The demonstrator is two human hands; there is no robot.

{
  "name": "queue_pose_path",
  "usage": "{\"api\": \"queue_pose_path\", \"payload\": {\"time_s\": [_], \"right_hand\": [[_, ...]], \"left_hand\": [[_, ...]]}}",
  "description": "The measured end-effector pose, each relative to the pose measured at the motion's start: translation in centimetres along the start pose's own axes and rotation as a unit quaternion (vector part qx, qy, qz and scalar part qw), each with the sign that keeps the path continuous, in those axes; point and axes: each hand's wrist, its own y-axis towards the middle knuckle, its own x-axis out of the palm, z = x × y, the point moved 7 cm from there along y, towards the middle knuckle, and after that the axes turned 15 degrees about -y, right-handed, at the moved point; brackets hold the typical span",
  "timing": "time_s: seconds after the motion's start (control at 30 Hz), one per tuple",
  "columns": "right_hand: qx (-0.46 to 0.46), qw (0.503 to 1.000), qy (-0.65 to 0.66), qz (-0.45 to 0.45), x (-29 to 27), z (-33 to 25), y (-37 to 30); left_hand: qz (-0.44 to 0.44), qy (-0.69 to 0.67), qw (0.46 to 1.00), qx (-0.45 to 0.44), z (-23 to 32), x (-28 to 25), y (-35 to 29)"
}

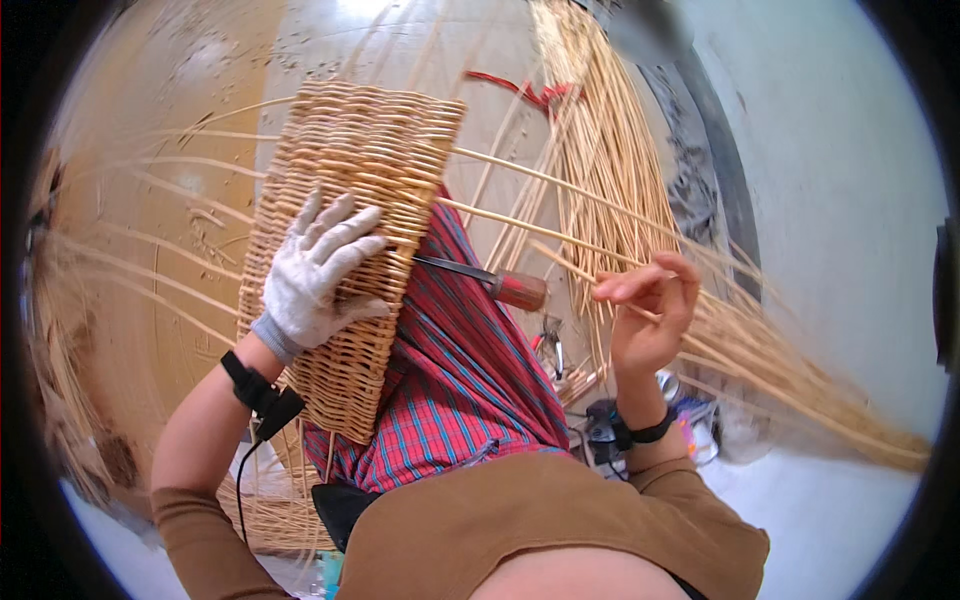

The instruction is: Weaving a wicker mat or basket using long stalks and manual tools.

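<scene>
A woven wicker panel [370, 130] lies tilted across my lap, with long loose rods sticking out from its sides. My left hand [320, 270], in a whitish work glove, rests on it with the fingers spread. The blade of a screwdriver-like tool with a worn reddish handle [521, 290] goes in at the panel's right edge; its tip is hidden. To the right, my bare right hand [652, 315] pinches a pale wicker rod [565, 262], whose near end points toward the panel. Other rods from the panel pass just behind and above this hand.
A big bundle of rods [610, 150], with a red tie [545, 95], lies on the floor at the far right. Red-handled pliers [552, 345] lie beyond my knee. More rods [275, 510] are at the lower left, and scraps litter the floor at the far left.
</scene>
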Motion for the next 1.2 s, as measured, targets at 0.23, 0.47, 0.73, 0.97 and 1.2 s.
{"api": "queue_pose_path", "payload": {"time_s": [0.23,0.47,0.73,0.97,1.2], "right_hand": [[0.413,0.840,0.254,0.241,-7.8,22.3,-8.5],[0.756,0.643,0.106,-0.067,-3.6,39.9,-21.5],[0.633,0.763,-0.076,-0.102,-3.0,46.0,-13.5],[0.394,0.824,-0.384,-0.135,-6.0,49.7,-9.2],[0.284,0.863,-0.418,-0.001,-2.1,45.3,-13.2]], "left_hand": [[-0.017,0.029,0.999,0.015,0.8,0.5,0.5],[-0.018,0.033,0.999,0.002,0.4,0.9,0.3],[-0.025,0.044,0.999,0.005,-0.2,1.4,0.1],[-0.032,0.026,0.999,-0.013,-0.7,1.7,-0.1],[-0.057,0.027,0.998,0.003,-1.1,2.0,-0.4]]}}
